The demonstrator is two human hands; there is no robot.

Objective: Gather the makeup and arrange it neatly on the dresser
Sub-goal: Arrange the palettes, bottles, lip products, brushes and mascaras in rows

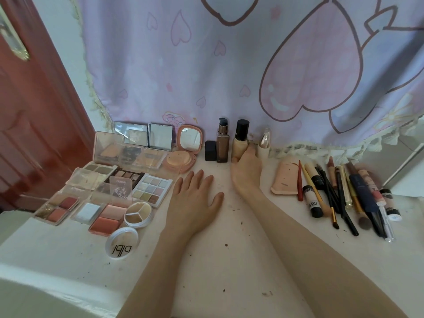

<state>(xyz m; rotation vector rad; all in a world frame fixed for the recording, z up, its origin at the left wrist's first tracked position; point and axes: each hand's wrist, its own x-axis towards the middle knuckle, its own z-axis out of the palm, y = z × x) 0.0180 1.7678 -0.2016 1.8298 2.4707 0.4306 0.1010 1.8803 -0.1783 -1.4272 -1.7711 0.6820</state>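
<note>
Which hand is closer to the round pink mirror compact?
Left. The left hand lies flat on the dresser just below the pink mirror compact; the right hand is farther right, holding the foundation bottle.

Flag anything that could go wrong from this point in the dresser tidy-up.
1. The right hand grips the foundation bottle in a tight upright row; moving it could topple the pump bottle or the pearly bottle beside it.
2. The pens and brushes lie loose near the dresser's right edge and might roll off.
3. The left hand rests flat close to the open palettes and could smudge them.
</note>
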